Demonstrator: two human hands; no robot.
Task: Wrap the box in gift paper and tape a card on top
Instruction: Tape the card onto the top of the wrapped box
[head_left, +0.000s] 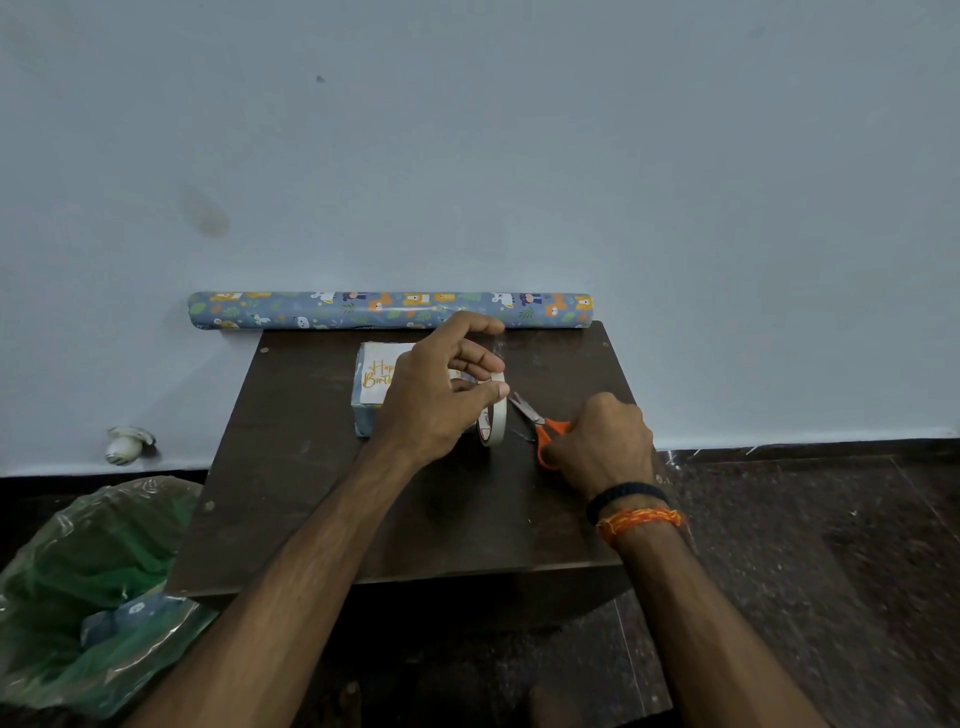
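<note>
From the head camera we look down on a small dark brown wooden table (322, 519) standing against a pale blue-grey wall (467, 130). Our left hand (441, 395) hovers near the middle of the tabletop, thumb and fingers curled round a roll of off-white tape (493, 415) that stands on edge, with a clear strip drawn up from it to the forefinger. Just beside it at three o'clock, our right hand (605, 441) grips the orange-handled scissors (540, 423), whose grey blades point toward the tape at about ten o'clock and sit slightly parted next to the roll. That wrist wears a black band (626, 499) and an orange thread bracelet (641, 519). The box wrapped in blue animal-print paper (363, 415) lies on the table at nine o'clock from the left hand and is partly hidden behind it; a white card with orange lettering (376, 376) lies flat on its top. At twelve o'clock, along the far edge of the table and touching the wall, lies a long roll of the same blue animal-print gift paper (389, 310). At seven o'clock, on the dark speckled floor (805, 571) beside the table, a green translucent plastic bag (93, 571) sits open, and inside it we see a crumpled scrap of blue printed paper (132, 616). At nine o'clock, low on the wall, is a small white fitting (127, 444) that we cannot identify.
</note>
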